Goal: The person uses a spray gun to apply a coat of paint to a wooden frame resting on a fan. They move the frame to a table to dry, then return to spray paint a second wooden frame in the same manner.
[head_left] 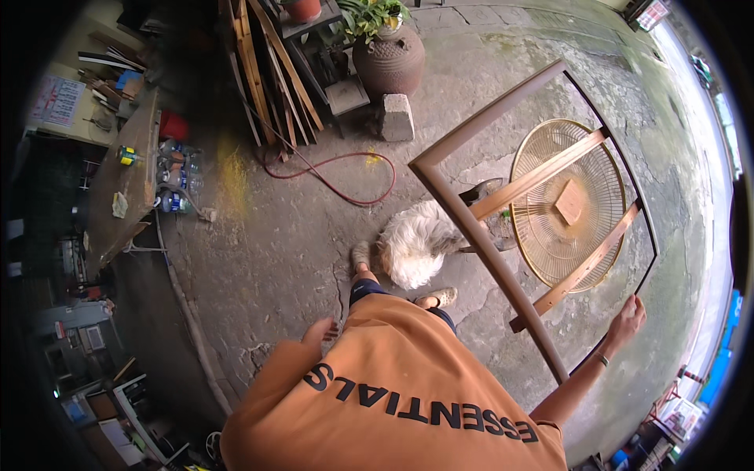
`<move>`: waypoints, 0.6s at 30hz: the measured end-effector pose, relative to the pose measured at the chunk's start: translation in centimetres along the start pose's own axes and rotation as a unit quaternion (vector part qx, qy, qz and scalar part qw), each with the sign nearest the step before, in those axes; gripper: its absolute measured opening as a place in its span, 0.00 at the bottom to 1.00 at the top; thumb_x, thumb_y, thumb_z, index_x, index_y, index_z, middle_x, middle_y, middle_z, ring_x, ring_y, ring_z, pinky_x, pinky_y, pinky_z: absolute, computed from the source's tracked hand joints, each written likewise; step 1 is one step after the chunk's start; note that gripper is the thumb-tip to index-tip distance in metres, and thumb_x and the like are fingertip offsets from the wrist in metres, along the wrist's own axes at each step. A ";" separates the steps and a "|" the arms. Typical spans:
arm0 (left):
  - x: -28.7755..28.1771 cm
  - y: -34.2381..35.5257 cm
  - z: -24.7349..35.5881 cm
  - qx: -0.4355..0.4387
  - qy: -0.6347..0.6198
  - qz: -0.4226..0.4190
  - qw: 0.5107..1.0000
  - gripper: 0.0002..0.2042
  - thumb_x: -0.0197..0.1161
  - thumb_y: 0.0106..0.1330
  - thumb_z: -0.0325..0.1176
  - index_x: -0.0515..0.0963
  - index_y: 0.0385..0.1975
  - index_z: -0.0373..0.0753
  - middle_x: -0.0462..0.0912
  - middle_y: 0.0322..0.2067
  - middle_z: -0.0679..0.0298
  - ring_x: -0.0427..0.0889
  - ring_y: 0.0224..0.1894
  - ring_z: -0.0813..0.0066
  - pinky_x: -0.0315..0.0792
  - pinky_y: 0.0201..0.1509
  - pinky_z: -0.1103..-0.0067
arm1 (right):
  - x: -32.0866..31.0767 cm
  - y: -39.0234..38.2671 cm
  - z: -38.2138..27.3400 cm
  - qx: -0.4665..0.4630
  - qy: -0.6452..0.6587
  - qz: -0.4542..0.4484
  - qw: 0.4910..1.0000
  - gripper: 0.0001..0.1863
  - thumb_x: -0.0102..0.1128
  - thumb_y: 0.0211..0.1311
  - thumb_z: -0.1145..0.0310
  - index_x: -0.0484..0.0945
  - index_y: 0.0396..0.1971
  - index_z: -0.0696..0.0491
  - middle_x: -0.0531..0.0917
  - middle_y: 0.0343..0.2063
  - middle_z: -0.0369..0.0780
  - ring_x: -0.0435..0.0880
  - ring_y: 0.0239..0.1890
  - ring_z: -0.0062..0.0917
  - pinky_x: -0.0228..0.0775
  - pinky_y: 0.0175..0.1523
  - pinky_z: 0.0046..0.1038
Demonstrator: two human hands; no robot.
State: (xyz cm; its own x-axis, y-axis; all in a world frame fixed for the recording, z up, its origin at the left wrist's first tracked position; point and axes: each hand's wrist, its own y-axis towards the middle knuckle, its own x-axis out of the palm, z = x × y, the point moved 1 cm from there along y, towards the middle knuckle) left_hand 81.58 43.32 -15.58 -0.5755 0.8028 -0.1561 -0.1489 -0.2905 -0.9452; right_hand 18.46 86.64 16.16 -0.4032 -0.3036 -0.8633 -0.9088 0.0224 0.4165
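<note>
A brown wooden frame (488, 250) with two lighter crossbars (585, 264) is tilted up at the right. My right hand (626, 320) is closed on its thin dark right-hand edge. Through the frame shows a round fan (567, 133) with a gold-coloured wire grille, partly hidden by the crossbars. Low beside my body, my left hand (318, 333) is empty, its fingers loosely apart. A shaggy white dog (416, 245) is right in front of my feet, near the frame's left side.
A red hose (345, 201) loops over the cracked concrete floor (290, 235). Long wooden strips (271, 71) lean at the back, near a large clay pot (390, 63) and a concrete block (397, 118). At the left stand a wooden board (126, 188) and several plastic bottles (174, 174).
</note>
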 end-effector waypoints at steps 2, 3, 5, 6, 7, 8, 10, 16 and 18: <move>-2.3 -5.0 -1.4 0.122 0.041 -0.035 0.991 0.21 0.44 0.71 0.53 0.76 0.35 0.40 0.81 0.34 0.62 0.80 0.39 0.65 0.72 0.43 0.68 | -1.0 -2.0 -8.6 -0.085 0.041 0.016 0.995 0.17 0.54 0.68 0.60 0.77 0.43 0.60 0.79 0.44 0.47 0.75 0.51 0.39 0.65 0.57 0.35; -4.5 -3.8 -1.4 0.091 0.004 -0.031 0.995 0.22 0.44 0.71 0.53 0.76 0.34 0.40 0.81 0.33 0.62 0.80 0.38 0.66 0.72 0.42 0.68 | -1.4 -3.0 -13.1 -0.117 0.056 0.017 0.991 0.14 0.54 0.68 0.65 0.78 0.42 0.61 0.79 0.44 0.46 0.76 0.50 0.38 0.66 0.57 0.35; -10.0 1.8 -2.1 -0.019 -0.089 -0.008 0.996 0.22 0.45 0.71 0.54 0.75 0.33 0.41 0.81 0.32 0.62 0.80 0.36 0.67 0.72 0.39 0.70 | -0.8 -5.6 -21.3 -0.182 0.126 0.007 0.975 0.10 0.56 0.65 0.71 0.77 0.42 0.61 0.79 0.44 0.47 0.77 0.49 0.37 0.66 0.57 0.35; -13.0 4.5 -2.8 -0.101 -0.145 0.005 0.984 0.22 0.45 0.71 0.55 0.75 0.33 0.41 0.80 0.32 0.62 0.80 0.35 0.68 0.72 0.38 0.71 | -1.0 -7.4 -27.1 -0.235 0.156 0.011 0.959 0.09 0.58 0.62 0.75 0.77 0.41 0.60 0.79 0.43 0.46 0.78 0.48 0.38 0.67 0.56 0.34; -15.8 6.1 -1.8 -0.065 -0.136 0.029 0.988 0.22 0.46 0.70 0.55 0.75 0.33 0.41 0.80 0.31 0.63 0.79 0.34 0.70 0.72 0.36 0.73 | -0.7 -9.8 -32.2 -0.235 0.189 -0.004 0.953 0.08 0.58 0.59 0.77 0.77 0.39 0.60 0.80 0.42 0.47 0.78 0.47 0.38 0.68 0.55 0.34; -18.4 7.9 0.6 -0.026 -0.129 0.055 0.990 0.23 0.46 0.70 0.56 0.75 0.33 0.40 0.80 0.30 0.63 0.79 0.32 0.72 0.71 0.33 0.75 | -0.4 -12.4 -37.0 -0.250 0.225 -0.039 0.941 0.10 0.59 0.55 0.80 0.77 0.38 0.59 0.81 0.40 0.46 0.79 0.47 0.38 0.68 0.55 0.34; -24.0 8.9 7.3 0.066 -0.101 0.091 0.988 0.22 0.47 0.71 0.54 0.76 0.35 0.40 0.80 0.29 0.65 0.78 0.30 0.76 0.71 0.32 0.78 | 1.4 -18.5 -45.2 -0.288 0.328 -0.176 0.882 0.13 0.62 0.50 0.81 0.78 0.38 0.56 0.81 0.41 0.43 0.79 0.47 0.37 0.68 0.54 0.32; -35.6 3.9 22.2 0.293 -0.216 0.165 0.917 0.18 0.53 0.70 0.49 0.77 0.34 0.38 0.76 0.19 0.69 0.73 0.18 0.82 0.69 0.22 0.82 | 4.1 -32.0 -62.3 -0.505 0.346 -0.448 0.651 0.07 0.63 0.54 0.69 0.77 0.30 0.54 0.78 0.31 0.39 0.76 0.34 0.37 0.69 0.41 0.35; -37.5 2.5 25.9 0.277 -0.196 0.189 0.922 0.18 0.54 0.70 0.47 0.78 0.29 0.37 0.74 0.16 0.69 0.70 0.16 0.83 0.68 0.19 0.82 | 5.2 -33.5 -65.1 -0.526 0.324 -0.475 0.627 0.07 0.64 0.55 0.68 0.78 0.31 0.54 0.79 0.33 0.40 0.78 0.37 0.36 0.70 0.42 0.34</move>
State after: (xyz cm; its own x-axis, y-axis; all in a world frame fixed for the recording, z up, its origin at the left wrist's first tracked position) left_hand 81.95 -0.99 -4.71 -0.9001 0.3716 -0.2274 -0.2026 -0.8192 -0.5366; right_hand 53.75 22.33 16.27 0.7043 -0.0340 -0.7091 0.0049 -0.9986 0.0528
